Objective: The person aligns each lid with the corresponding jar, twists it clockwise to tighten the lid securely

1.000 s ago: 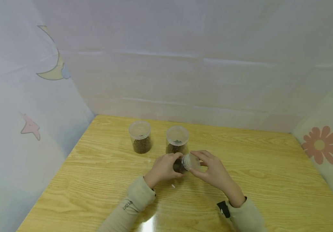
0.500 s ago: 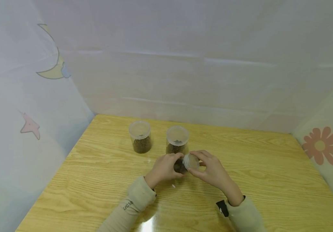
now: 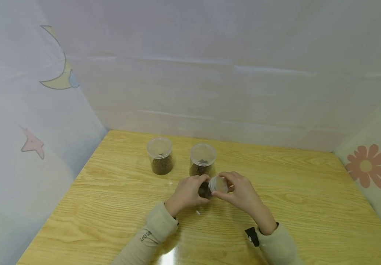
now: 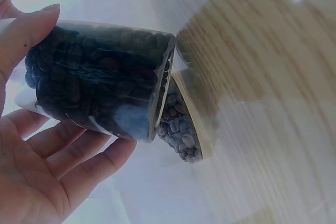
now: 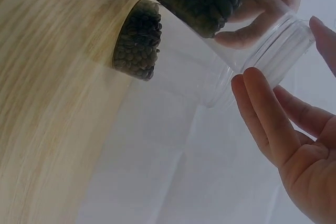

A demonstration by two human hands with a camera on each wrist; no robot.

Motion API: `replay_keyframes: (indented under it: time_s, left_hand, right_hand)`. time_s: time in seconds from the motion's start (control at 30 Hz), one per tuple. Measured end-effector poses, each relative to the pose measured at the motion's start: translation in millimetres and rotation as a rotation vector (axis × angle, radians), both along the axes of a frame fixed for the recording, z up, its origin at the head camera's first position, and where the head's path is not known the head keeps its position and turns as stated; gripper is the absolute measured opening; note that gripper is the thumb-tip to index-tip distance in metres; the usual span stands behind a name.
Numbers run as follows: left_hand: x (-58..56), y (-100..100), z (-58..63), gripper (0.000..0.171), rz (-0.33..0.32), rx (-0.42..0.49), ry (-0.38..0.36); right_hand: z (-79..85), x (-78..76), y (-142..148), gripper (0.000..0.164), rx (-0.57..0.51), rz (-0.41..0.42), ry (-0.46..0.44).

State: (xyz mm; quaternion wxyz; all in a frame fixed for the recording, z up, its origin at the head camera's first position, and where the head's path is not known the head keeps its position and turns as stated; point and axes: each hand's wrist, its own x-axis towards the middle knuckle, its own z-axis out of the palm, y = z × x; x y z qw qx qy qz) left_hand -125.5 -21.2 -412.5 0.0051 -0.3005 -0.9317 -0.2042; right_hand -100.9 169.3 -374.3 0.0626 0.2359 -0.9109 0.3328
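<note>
My left hand (image 3: 187, 192) grips a clear plastic jar (image 3: 204, 190), thumb on one side and fingers on the other. Dark beans that look like coffee beans (image 4: 100, 77) fill its lower part in the left wrist view. The jar tilts toward the right hand. On its clear screw lid (image 3: 218, 184), the thumb and fingers of my right hand (image 3: 241, 193) pinch the ridged edge. In the right wrist view the lid (image 5: 283, 48) sits on the jar's mouth, the fingertips right at its rim.
Two more lidded clear jars with dark beans stand upright on the wooden table (image 3: 117, 191): one at the back left (image 3: 162, 165), the other jar (image 3: 202, 156) just behind the held one. A pale printed cloth (image 3: 190, 92) surrounds the table at the back and sides.
My right hand's fingers have shifted around the lid, the thumb moving slightly left. The left hand and its jar stay nearly in place.
</note>
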Motion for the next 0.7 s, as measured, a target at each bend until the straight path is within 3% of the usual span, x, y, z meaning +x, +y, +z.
replay_keyframes:
  time_s: [0.43, 0.7]
  left_hand:
    - [0.8, -1, -2.3, 0.066, -0.024, 0.017, 0.029]
    - [1.5, -1, -2.5, 0.067, -0.027, 0.002, 0.035]
  right_hand:
    - [0.0, 2.2, -6, 0.049, 0.049, -0.083, 0.02]
    - [1.9, 3.9, -13, 0.041, 0.093, -0.175, 0.031]
